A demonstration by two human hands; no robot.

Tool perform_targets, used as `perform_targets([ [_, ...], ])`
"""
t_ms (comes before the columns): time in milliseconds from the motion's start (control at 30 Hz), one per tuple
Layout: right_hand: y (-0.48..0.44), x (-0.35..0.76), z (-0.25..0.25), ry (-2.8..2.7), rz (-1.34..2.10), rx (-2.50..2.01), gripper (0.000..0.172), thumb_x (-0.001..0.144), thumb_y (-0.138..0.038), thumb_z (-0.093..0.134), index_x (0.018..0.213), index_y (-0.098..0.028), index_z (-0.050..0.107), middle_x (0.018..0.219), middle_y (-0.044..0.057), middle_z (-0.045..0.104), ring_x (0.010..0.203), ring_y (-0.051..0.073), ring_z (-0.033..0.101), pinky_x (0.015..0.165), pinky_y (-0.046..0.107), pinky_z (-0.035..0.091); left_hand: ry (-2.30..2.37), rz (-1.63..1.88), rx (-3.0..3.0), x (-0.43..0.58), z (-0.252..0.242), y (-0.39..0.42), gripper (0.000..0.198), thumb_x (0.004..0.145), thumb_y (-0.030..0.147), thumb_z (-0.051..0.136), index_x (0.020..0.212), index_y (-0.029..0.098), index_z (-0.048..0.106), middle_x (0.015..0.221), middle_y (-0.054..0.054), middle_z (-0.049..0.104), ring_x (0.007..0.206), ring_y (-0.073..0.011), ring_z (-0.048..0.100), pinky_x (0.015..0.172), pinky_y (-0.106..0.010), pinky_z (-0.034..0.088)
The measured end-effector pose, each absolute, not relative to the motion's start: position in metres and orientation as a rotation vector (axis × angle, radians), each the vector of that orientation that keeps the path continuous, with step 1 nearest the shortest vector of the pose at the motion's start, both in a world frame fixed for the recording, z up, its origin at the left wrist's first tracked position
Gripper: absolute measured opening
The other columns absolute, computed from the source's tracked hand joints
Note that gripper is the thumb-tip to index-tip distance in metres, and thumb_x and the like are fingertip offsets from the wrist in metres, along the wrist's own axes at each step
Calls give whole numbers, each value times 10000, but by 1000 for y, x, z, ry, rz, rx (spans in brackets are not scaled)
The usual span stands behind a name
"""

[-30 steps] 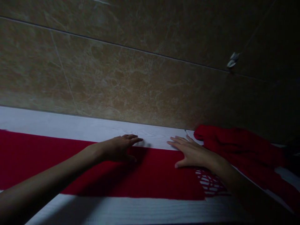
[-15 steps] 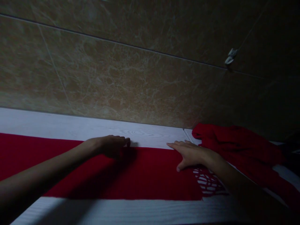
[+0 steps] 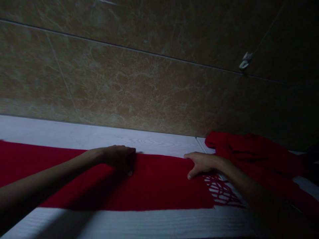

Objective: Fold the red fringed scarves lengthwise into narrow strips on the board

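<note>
One long red cloth [image 3: 161, 184] lay flat along the surface [image 3: 149, 222], its netted fringe [image 3: 219, 192] spread at the right end. Over its far edge the left hand [image 3: 118, 158] rested with thumb and fingers wide apart; the right hand [image 3: 201, 163], also wide, lay just beside the fringe. In light that dim, I couldn't fairly tell whether any fingertips had hooked under the edge. To my eye, an uneven pull between the two hands could have puckered the stretch between them or skewed that edge. The strands could have tangled, too, if the right forearm [image 3: 240, 179] dragged across them. A rumpled red heap [image 3: 254, 152] sat close by, near enough that a nudge might have pushed it into the fringe. The surface was whitish and wood-grained. Beyond it rose a brown marbled wall [image 3: 139, 93] with a small pale fitting [image 3: 245, 61], and shadow swallowed the room's right side.
</note>
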State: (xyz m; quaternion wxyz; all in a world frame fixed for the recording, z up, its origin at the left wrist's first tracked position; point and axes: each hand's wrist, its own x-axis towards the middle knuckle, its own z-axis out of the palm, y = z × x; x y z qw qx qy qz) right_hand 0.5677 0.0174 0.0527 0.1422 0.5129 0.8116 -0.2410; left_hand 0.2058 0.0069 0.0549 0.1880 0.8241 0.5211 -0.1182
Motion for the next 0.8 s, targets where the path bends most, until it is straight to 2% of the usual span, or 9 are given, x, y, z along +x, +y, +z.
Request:
perform_targets([
  [133, 12, 571, 55, 2368, -686, 1497, 344, 724, -325, 837, 1030, -198, 741, 1005, 29, 759, 868, 231, 703, 679, 256, 496, 1515, -305, 2422, 201, 53, 0, 567, 713, 575, 774, 1126, 208, 645, 1076, -121, 757, 933, -326, 719, 754, -373, 525],
  [267, 1, 580, 54, 2425, -527, 1532, 255, 767, -331, 843, 965, -207, 739, 955, 35, 758, 850, 230, 703, 667, 256, 463, 1571, -235, 2655, 198, 48, -19, 438, 852, 562, 679, 1129, 229, 610, 1014, -106, 760, 892, -325, 722, 718, -380, 500],
  [400, -23, 589, 45, 2500, -238, 1570, 175, 847, -302, 799, 965, -210, 709, 960, 73, 738, 909, 281, 687, 720, 298, 431, 1624, -164, 2732, 200, 42, -49, 218, 996, 438, 504, 1017, 236, 581, 981, -84, 746, 778, -267, 708, 650, -355, 480],
  [467, -40, 593, 35, 2523, -97, 1587, 106, 881, -194, 732, 975, -202, 684, 959, 86, 722, 933, 297, 665, 747, 318, 409, 1628, -118, 2771, 200, 36, -63, 171, 1010, 328, 447, 974, 231, 583, 944, -76, 736, 758, -251, 696, 681, -364, 499],
  [533, -58, 598, 20, 2578, 72, 1595, 190, 844, -33, 635, 934, -199, 660, 903, 70, 703, 894, 285, 639, 745, 324, 382, 1601, -27, 2830, 194, 26, -76, 188, 1002, 289, 429, 962, 229, 603, 911, -69, 730, 773, -248, 694, 745, -384, 528],
  [600, -75, 602, 4, 2765, 363, 1535, 315, 750, 76, 520, 859, -198, 630, 805, 41, 668, 778, 251, 599, 720, 329, 358, 1564, 64, 2855, 182, 10, -88, 209, 993, 321, 448, 960, 234, 635, 908, -68, 738, 798, -251, 702, 792, -394, 557],
  [700, -94, 605, -13, 3055, 814, 1387, 371, 641, 110, 419, 765, -204, 574, 696, 12, 597, 645, 213, 519, 719, 343, 355, 1499, 241, 2868, 154, -17, -102, 199, 942, 329, 514, 1010, 262, 689, 1010, -74, 773, 891, -272, 726, 848, -403, 595],
  [800, -104, 605, -14, 3084, 920, 1417, 350, 623, 91, 411, 749, -201, 556, 713, 24, 587, 690, 212, 523, 769, 348, 371, 1481, 497, 2843, 126, -39, -110, 228, 892, 327, 556, 1052, 366, 713, 1090, -7, 790, 953, -273, 735, 880, -418, 610],
])
